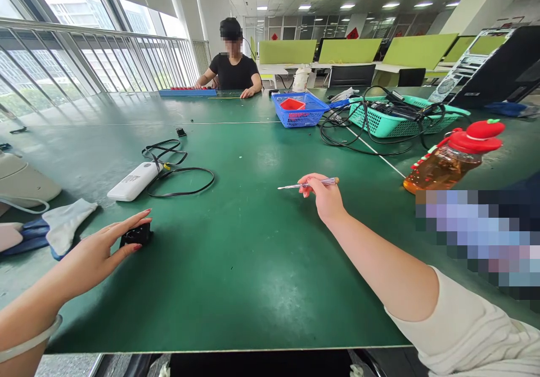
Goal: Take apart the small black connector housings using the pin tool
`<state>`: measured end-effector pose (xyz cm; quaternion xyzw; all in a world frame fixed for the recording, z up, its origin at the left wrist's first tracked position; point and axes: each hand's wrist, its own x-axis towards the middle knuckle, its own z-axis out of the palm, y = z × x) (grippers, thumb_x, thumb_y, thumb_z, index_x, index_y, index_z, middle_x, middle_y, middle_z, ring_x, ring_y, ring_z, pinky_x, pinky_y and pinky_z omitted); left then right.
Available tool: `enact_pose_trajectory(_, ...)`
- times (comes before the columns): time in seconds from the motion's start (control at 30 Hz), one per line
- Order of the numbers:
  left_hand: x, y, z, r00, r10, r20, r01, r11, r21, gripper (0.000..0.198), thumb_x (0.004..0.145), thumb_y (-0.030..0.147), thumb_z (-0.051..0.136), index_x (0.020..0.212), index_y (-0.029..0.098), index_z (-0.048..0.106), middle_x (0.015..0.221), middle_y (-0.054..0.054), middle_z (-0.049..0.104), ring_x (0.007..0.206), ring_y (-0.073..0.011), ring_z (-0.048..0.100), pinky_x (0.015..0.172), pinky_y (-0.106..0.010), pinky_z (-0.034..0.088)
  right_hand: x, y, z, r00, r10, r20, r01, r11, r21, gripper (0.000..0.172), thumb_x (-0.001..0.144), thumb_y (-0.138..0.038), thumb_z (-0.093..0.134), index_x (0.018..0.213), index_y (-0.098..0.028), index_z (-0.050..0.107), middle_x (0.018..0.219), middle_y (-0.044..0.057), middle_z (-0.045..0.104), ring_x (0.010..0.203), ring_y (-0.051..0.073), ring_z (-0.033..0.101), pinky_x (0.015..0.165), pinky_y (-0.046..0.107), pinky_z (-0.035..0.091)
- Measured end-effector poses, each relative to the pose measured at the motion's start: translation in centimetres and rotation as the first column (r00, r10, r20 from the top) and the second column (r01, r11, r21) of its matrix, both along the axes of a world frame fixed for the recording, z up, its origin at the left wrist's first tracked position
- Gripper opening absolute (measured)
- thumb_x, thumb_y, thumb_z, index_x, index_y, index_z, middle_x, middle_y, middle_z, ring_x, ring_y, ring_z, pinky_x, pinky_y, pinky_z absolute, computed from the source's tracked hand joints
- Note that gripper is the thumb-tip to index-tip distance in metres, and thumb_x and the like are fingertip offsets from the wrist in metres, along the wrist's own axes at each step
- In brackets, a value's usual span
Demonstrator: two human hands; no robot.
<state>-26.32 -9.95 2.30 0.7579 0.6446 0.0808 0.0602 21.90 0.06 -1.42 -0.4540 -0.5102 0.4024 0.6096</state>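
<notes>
At the left of the green table (236, 287), my left hand (99, 250) has its fingers and thumb around a small glossy black block-like object (139, 234). The black object rests on the tabletop, and part of it is hidden by my fingers. My right hand (327, 197) is over the right middle of the table, closed on a thin screwdriver (291, 186) with a clear handle. The screwdriver's metal shaft points left. A white power bank (135, 181) lies beyond my left hand, next to a looped black cable (185, 170).
A blue basket (301, 119) with a red tray and a teal basket (379, 129) with black cables stand at the back right. A red-lidded bottle (447, 166) is at the right. Cloth (70, 225) lies far left. Another person (233, 76) sits across, beside a blue tray (185, 92).
</notes>
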Motion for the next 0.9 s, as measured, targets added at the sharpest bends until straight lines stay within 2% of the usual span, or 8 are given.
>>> enact_pose_trajectory(0.17,0.8,0.3,1.1,0.999,-0.002,-0.048,-0.001,0.997,-0.078,0.076,0.082,0.06,0.043,0.149,0.023,0.045,0.144,-0.002,0.058,0.125,-0.0287,0.061,0.107,-0.04,0.047,-0.2,-0.3,0.4,1.0,-0.007,0.01,0.007,1.0,-0.009,0.02,0.074,-0.028,0.054,0.066,-0.019,0.07,0.058,0.0,0.063,0.053,0.012,0.054,0.055,0.027,0.044)
enact_pose_trajectory(0.33,1.1,0.5,1.4,0.995,0.022,-0.1,-0.03,0.996,-0.081,0.074,0.079,0.059,0.046,0.146,0.026,0.05,0.136,-0.003,0.065,0.117,-0.0328,0.066,0.098,-0.044,0.053,-0.3,-0.4,0.7,1.0,0.002,0.0,-0.002,1.0,-0.001,0.02,0.073,-0.03,0.055,0.065,-0.019,0.071,0.057,0.001,0.062,0.053,0.012,0.054,0.054,0.028,0.045)
enact_pose_trajectory(0.6,1.8,0.8,2.2,0.988,0.052,-0.143,-0.069,0.99,-0.12,0.073,0.078,0.058,0.045,0.144,0.026,0.053,0.129,-0.004,0.069,0.108,-0.0334,0.07,0.091,-0.043,0.055,-0.4,-0.3,0.6,1.0,0.004,0.003,-0.004,1.0,-0.002,0.021,0.073,-0.032,0.056,0.065,-0.02,0.071,0.057,0.001,0.063,0.054,0.013,0.054,0.055,0.028,0.046)
enact_pose_trajectory(0.73,2.1,1.0,2.1,0.99,0.05,-0.13,-0.071,0.983,-0.167,0.071,0.077,0.057,0.047,0.14,0.026,0.058,0.126,-0.004,0.071,0.11,-0.0336,0.069,0.093,-0.044,0.055,-0.4,-0.5,0.8,1.0,0.007,0.012,-0.007,1.0,-0.009,0.021,0.073,-0.032,0.056,0.065,-0.02,0.07,0.058,0.001,0.063,0.054,0.013,0.055,0.056,0.028,0.046)
enact_pose_trajectory(0.83,1.8,1.0,1.7,0.993,0.052,-0.107,-0.064,0.992,-0.109,0.078,0.07,0.062,0.053,0.137,0.023,0.06,0.135,-0.006,0.065,0.119,-0.0353,0.064,0.102,-0.047,0.051,-0.4,-0.5,1.0,1.0,0.008,0.017,-0.008,1.0,-0.02,0.021,0.074,-0.033,0.057,0.065,-0.02,0.07,0.058,0.001,0.063,0.055,0.013,0.054,0.055,0.028,0.045)
enact_pose_trajectory(0.9,1.4,0.9,1.5,0.99,0.087,-0.113,-0.096,0.992,-0.081,0.077,0.068,0.064,0.054,0.132,0.022,0.064,0.135,-0.008,0.065,0.119,-0.0363,0.064,0.102,-0.048,0.05,-0.4,-0.5,0.9,1.0,0.013,0.017,-0.013,1.0,-0.018,0.022,0.076,-0.035,0.058,0.066,-0.02,0.07,0.058,0.001,0.063,0.054,0.013,0.054,0.056,0.028,0.044)
